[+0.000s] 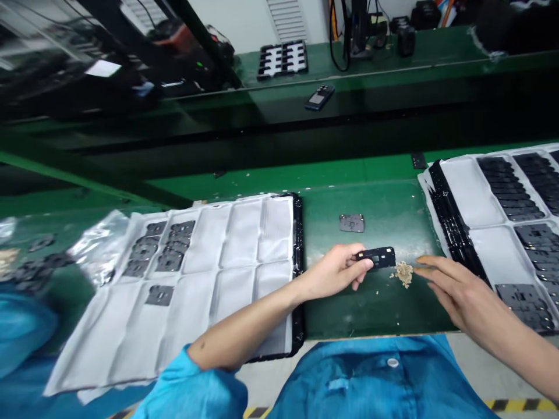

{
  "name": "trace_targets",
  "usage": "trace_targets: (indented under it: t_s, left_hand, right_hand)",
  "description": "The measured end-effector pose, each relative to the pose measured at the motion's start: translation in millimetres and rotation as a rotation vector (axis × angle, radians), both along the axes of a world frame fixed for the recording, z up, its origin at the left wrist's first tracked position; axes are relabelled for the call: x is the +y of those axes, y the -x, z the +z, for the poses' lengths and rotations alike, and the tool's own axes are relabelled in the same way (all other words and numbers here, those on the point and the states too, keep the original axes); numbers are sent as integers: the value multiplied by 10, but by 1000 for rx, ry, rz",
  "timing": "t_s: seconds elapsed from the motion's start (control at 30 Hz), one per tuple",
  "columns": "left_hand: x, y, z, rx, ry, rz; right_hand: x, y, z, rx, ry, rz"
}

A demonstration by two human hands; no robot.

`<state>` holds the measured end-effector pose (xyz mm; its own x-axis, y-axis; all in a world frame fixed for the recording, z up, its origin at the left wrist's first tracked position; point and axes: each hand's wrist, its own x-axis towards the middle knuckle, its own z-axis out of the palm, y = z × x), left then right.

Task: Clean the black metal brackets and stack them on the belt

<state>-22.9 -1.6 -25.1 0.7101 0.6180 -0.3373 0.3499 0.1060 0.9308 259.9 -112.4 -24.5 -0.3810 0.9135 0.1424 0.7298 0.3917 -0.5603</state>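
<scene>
The left tray [299, 244], black-rimmed, fills the lower left of the frame under a white liner [244, 233] pressed into two rows of pockets. Grey plates [174, 253] sit in rows in the pockets at its upper left, and one single plate [159, 295] lies in the pocket below them. A clear bag [98, 238] is crumpled at that tray's upper left corner.

The right tray [441, 198] runs off the right edge of the frame. Its pockets are lined white too, and several hold stacks of black parts [506, 186], packed close in columns. Any print on these parts is too small to read.

Between the two trays, on the green tabletop [375, 308], the left hand [336, 273] pinches one end of a black part [378, 257] between thumb and fingers and holds it flat, just over the surface at centre right. The right hand [454, 291] is open and holds nothing, its fingers stretched flat towards a small heap of tan crumbs [404, 272]; the fingertips are just beside the heap, and contact cannot be told. The heap lies right under the free end of the black part. A loose plate [351, 223] rests on the tabletop a little above the hands.

At upper centre a far tray [283, 58] carries pale pieces in its cells, and a dark phone [319, 97] lies near it on the green belt
</scene>
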Motion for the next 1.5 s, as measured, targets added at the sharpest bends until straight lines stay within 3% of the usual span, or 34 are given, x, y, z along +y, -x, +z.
trace_targets:
  t_s: [0.17,0.3,0.47,0.67,1.03,1.5]
  left_hand:
    - [-109,-73,27,-61,-36,11]
    - [-209,-156,78,-39,-236,-1]
    - [-292,-191,105,-39,-449,19]
    - [-347,-197,16,-28,-515,16]
    - [-363,-233,-55,-38,-478,34]
    - [-303,-252,-94,-21,-360,37]
  right_hand:
    - [-145,264,-67,227,29,-306]
    - [-63,524,-37,482,96,-501]
    - [41,691,-40,648,167,-537]
    - [56,692,-75,738,143,-572]
    - [138,700,-238,784,136,-610]
    - [170,689,-290,785,186,-652]
